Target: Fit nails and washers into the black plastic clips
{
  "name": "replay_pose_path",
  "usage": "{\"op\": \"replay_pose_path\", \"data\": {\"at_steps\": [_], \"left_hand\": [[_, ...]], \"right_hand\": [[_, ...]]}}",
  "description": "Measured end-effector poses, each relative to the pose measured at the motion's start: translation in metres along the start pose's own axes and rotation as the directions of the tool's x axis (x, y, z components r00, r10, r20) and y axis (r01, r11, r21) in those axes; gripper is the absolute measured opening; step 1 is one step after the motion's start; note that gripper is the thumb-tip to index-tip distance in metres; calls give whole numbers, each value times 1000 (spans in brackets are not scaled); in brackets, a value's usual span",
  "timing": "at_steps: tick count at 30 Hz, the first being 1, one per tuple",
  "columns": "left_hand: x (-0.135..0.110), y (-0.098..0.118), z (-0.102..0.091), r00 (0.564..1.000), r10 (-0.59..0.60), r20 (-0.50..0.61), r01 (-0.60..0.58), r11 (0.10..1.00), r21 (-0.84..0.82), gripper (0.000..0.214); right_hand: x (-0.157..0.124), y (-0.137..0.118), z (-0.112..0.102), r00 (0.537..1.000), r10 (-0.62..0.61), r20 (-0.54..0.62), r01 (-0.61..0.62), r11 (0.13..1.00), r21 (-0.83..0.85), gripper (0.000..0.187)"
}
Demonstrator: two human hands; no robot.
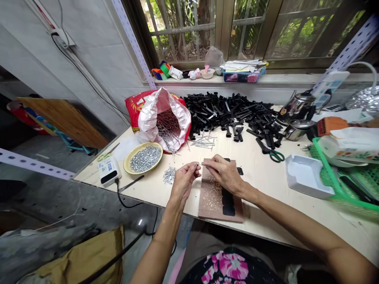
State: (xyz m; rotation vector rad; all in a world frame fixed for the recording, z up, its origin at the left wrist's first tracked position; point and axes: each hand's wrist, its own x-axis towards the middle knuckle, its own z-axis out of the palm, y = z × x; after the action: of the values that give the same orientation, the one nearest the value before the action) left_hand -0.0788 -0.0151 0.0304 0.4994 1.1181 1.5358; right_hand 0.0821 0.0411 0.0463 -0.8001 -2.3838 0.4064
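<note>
Over a brown board [211, 211], my left hand [186, 177] and my right hand [225, 173] meet with closed fingertips. A short, thin, light-coloured piece [200, 164] shows between them; its ends are hidden in the fingers, so its kind is unclear. Black flat pads [227, 199] lie along the board, beside pale crumbs. Left of my left hand is a small heap of tiny metal rings [169, 175], and a yellow bowl [127, 162] holds many more. Loose metal pins [204, 141] lie just beyond my hands.
A red-and-white sack [145, 118] of long pins stands behind the bowl. Black plastic parts [227, 110] are piled along the wall. Green-handled scissors [271, 152], a white tray [308, 175] and a green basket [327, 173] sit rightward. A white corded device [109, 170] stands at left.
</note>
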Motion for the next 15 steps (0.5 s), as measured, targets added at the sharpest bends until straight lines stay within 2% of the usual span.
{"op": "replay_pose_path", "data": {"at_steps": [4, 7, 10, 12, 15], "left_hand": [[-6, -3, 5, 999, 46, -3, -46, 997, 55, 30], [-11, -4, 6, 982, 185, -36, -171, 955, 243, 26], [-16, -3, 6, 960, 281, -11, -250, 869, 426, 23], [-18, -3, 5, 955, 298, 13, -266, 832, 486, 22], [-17, -3, 5, 964, 266, 19, -245, 857, 453, 22]], "right_hand": [[-7, -8, -7, 999, -10, -31, 5, 986, -167, 24], [-12, -12, -6, 995, -44, -85, 16, 952, -306, 19], [-17, -13, -4, 986, -97, -136, 38, 922, -384, 15], [-20, -12, -3, 983, -115, -145, 45, 909, -414, 15], [-22, -10, -4, 984, -122, -131, 53, 898, -437, 17]]}}
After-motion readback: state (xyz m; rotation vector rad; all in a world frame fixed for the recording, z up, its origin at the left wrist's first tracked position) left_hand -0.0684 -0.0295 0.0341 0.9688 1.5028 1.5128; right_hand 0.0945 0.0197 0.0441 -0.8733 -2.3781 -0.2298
